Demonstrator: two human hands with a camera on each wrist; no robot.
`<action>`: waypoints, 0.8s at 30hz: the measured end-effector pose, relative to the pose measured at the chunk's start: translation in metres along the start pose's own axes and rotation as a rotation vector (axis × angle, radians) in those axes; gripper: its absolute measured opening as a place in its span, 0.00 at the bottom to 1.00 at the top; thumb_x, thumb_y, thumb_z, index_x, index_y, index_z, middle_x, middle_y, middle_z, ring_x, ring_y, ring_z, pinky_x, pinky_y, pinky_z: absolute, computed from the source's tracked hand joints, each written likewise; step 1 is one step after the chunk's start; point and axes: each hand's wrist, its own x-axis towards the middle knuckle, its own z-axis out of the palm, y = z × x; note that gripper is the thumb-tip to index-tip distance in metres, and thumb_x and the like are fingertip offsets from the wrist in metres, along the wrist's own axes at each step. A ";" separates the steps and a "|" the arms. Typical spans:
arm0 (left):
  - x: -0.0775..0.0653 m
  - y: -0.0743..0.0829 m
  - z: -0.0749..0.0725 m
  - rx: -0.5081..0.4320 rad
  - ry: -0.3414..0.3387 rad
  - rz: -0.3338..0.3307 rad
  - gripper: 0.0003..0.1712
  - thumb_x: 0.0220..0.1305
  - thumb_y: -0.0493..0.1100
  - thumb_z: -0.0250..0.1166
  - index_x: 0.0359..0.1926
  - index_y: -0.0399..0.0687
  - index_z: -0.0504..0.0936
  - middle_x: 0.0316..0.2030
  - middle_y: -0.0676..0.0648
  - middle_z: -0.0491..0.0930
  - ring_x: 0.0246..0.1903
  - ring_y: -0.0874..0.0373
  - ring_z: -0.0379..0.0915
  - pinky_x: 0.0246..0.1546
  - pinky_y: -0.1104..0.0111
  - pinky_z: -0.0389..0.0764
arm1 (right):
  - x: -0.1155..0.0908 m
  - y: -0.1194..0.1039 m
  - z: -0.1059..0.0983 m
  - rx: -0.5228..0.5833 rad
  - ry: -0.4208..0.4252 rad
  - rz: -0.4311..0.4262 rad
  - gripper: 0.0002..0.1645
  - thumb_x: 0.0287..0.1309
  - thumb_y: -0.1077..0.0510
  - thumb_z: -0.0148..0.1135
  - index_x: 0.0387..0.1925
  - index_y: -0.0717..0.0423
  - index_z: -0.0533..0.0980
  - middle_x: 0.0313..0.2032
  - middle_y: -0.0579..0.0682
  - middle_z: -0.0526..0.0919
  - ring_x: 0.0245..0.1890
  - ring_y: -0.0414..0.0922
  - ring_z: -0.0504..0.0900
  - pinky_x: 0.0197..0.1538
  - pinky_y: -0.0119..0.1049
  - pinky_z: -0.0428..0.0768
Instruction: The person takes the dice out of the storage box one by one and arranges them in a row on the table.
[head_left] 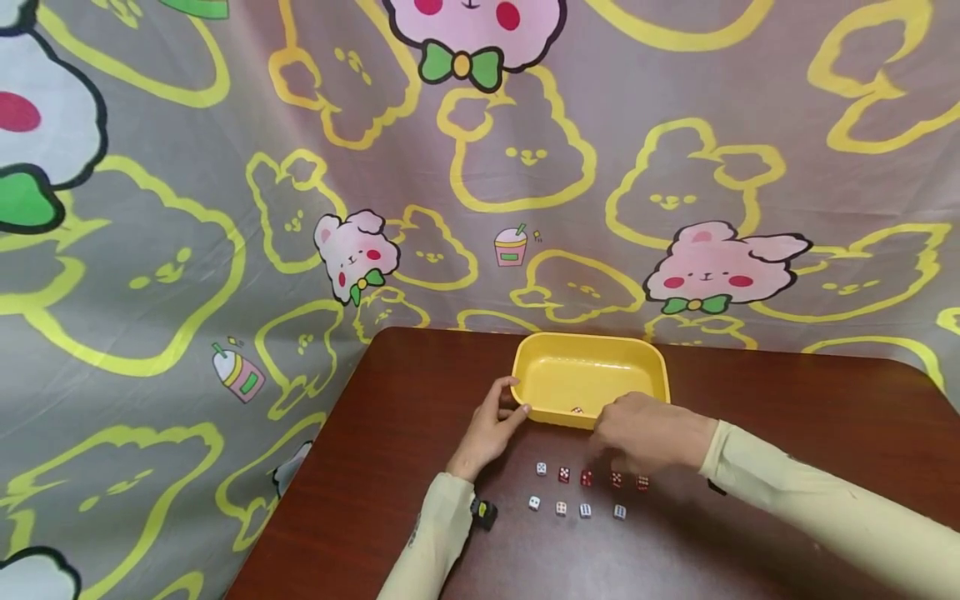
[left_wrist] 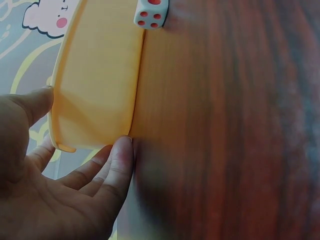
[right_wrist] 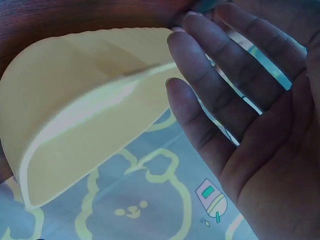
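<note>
My left hand [head_left: 487, 433] holds the left end of a yellow plastic tray [head_left: 592, 342], with one digit at its rim and other fingers against the wall and lower edge. My right hand [head_left: 648, 433] is over the tray's front right edge. Its fingers [right_wrist: 215, 95] look loosely bent beside the tray in the right wrist view, with nothing seen between them. A die [head_left: 577, 410] shows inside the tray near the front wall. On the table before it lie two rows of dice, among them a red die [head_left: 564, 474] and a white die [head_left: 534, 503].
The dark wooden table [head_left: 405, 400] runs back to a grey cloth [head_left: 480, 183] printed with cartoon animals. More cloth hangs along the left. A small black object [head_left: 486, 513] is beside my left wrist. In the left wrist view, a white die [left_wrist: 151, 15] with red pips appears near the tray.
</note>
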 end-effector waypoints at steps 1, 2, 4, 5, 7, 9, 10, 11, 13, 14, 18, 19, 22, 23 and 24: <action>0.000 0.000 0.000 -0.001 0.001 -0.002 0.26 0.68 0.55 0.60 0.64 0.63 0.64 0.53 0.47 0.79 0.43 0.55 0.81 0.43 0.65 0.80 | 0.000 0.001 -0.002 0.009 -0.002 0.006 0.10 0.45 0.52 0.75 0.33 0.35 0.84 0.27 0.34 0.85 0.25 0.36 0.79 0.32 0.37 0.79; 0.000 0.001 0.000 -0.004 0.002 0.000 0.26 0.68 0.55 0.59 0.64 0.62 0.64 0.53 0.46 0.79 0.44 0.55 0.81 0.43 0.65 0.80 | 0.000 0.002 -0.004 0.014 -0.002 0.010 0.10 0.45 0.51 0.75 0.33 0.36 0.85 0.28 0.34 0.86 0.26 0.36 0.79 0.33 0.37 0.80; -0.001 0.001 0.000 -0.010 0.003 0.001 0.26 0.68 0.55 0.60 0.64 0.62 0.64 0.53 0.46 0.79 0.44 0.54 0.81 0.43 0.64 0.80 | 0.000 0.004 -0.007 0.016 -0.001 0.018 0.09 0.46 0.52 0.75 0.33 0.37 0.85 0.29 0.35 0.86 0.27 0.36 0.81 0.35 0.37 0.81; -0.001 0.002 0.000 -0.012 0.003 0.000 0.26 0.68 0.55 0.60 0.64 0.62 0.64 0.52 0.46 0.79 0.44 0.54 0.81 0.43 0.64 0.80 | 0.000 0.005 -0.009 0.016 -0.003 0.023 0.09 0.46 0.52 0.75 0.33 0.37 0.85 0.29 0.35 0.86 0.28 0.37 0.81 0.36 0.38 0.81; -0.002 0.002 0.000 -0.014 0.003 0.000 0.26 0.68 0.55 0.60 0.64 0.62 0.64 0.52 0.46 0.79 0.44 0.53 0.81 0.43 0.64 0.80 | 0.001 0.008 -0.014 0.017 -0.011 0.042 0.09 0.46 0.52 0.76 0.33 0.38 0.85 0.30 0.37 0.86 0.28 0.37 0.80 0.37 0.37 0.82; -0.002 0.002 0.000 -0.016 0.004 -0.002 0.26 0.68 0.54 0.60 0.64 0.62 0.64 0.52 0.46 0.79 0.44 0.54 0.81 0.43 0.64 0.80 | 0.002 0.010 -0.017 0.000 -0.019 0.057 0.09 0.46 0.51 0.76 0.32 0.38 0.85 0.30 0.38 0.87 0.27 0.38 0.79 0.36 0.37 0.81; -0.002 0.002 0.000 -0.014 0.004 0.000 0.26 0.68 0.55 0.60 0.64 0.62 0.64 0.52 0.46 0.79 0.44 0.54 0.81 0.42 0.65 0.80 | 0.003 0.012 -0.019 -0.015 -0.019 0.060 0.10 0.45 0.50 0.76 0.33 0.39 0.85 0.30 0.38 0.87 0.27 0.38 0.79 0.35 0.37 0.81; -0.002 0.002 -0.001 -0.016 0.002 0.001 0.26 0.68 0.54 0.60 0.64 0.63 0.64 0.52 0.46 0.79 0.44 0.54 0.81 0.42 0.65 0.80 | 0.004 0.013 -0.021 -0.023 -0.021 0.065 0.10 0.45 0.50 0.76 0.33 0.39 0.85 0.30 0.39 0.87 0.27 0.38 0.79 0.35 0.37 0.81; -0.002 0.001 -0.001 -0.019 -0.004 -0.006 0.26 0.68 0.55 0.60 0.64 0.64 0.64 0.53 0.47 0.79 0.43 0.55 0.80 0.41 0.67 0.80 | 0.005 0.016 -0.024 -0.035 -0.026 0.072 0.10 0.46 0.50 0.75 0.34 0.40 0.85 0.31 0.39 0.87 0.27 0.39 0.79 0.35 0.36 0.81; -0.002 0.001 -0.001 -0.021 -0.007 -0.010 0.26 0.68 0.55 0.60 0.64 0.65 0.64 0.53 0.48 0.78 0.43 0.55 0.80 0.40 0.68 0.80 | 0.006 0.018 -0.025 -0.033 -0.026 0.071 0.11 0.46 0.51 0.75 0.34 0.40 0.85 0.31 0.40 0.87 0.27 0.39 0.79 0.35 0.37 0.81; -0.002 0.000 0.000 -0.029 -0.013 -0.017 0.26 0.68 0.55 0.60 0.64 0.67 0.64 0.53 0.48 0.78 0.42 0.57 0.80 0.38 0.70 0.79 | 0.009 0.025 -0.028 -0.031 -0.039 0.063 0.11 0.46 0.52 0.75 0.35 0.41 0.85 0.32 0.40 0.87 0.28 0.40 0.80 0.35 0.37 0.81; -0.002 -0.001 0.000 -0.029 -0.011 -0.016 0.26 0.68 0.55 0.60 0.64 0.67 0.64 0.53 0.49 0.78 0.42 0.57 0.80 0.37 0.71 0.79 | 0.010 0.027 -0.029 -0.038 -0.040 0.058 0.11 0.47 0.53 0.74 0.35 0.41 0.85 0.32 0.40 0.87 0.29 0.40 0.81 0.35 0.37 0.81; -0.002 0.000 0.001 -0.029 -0.004 -0.008 0.26 0.68 0.55 0.60 0.64 0.65 0.64 0.53 0.48 0.79 0.41 0.58 0.80 0.37 0.70 0.79 | 0.014 0.033 -0.029 -0.050 -0.042 0.052 0.10 0.47 0.53 0.74 0.36 0.42 0.85 0.32 0.40 0.88 0.30 0.41 0.83 0.35 0.38 0.82; -0.002 0.000 0.001 -0.030 -0.004 -0.006 0.26 0.68 0.55 0.60 0.64 0.64 0.64 0.53 0.48 0.79 0.41 0.58 0.80 0.37 0.70 0.79 | 0.014 0.036 -0.029 -0.054 -0.041 0.057 0.10 0.47 0.53 0.74 0.36 0.42 0.85 0.32 0.40 0.88 0.30 0.41 0.83 0.35 0.38 0.81; -0.002 0.001 0.001 -0.031 -0.004 -0.004 0.25 0.68 0.54 0.60 0.63 0.64 0.64 0.53 0.47 0.79 0.41 0.57 0.80 0.37 0.70 0.80 | 0.015 0.038 -0.028 -0.055 -0.044 0.062 0.11 0.47 0.53 0.74 0.36 0.42 0.85 0.32 0.39 0.88 0.30 0.41 0.84 0.35 0.38 0.82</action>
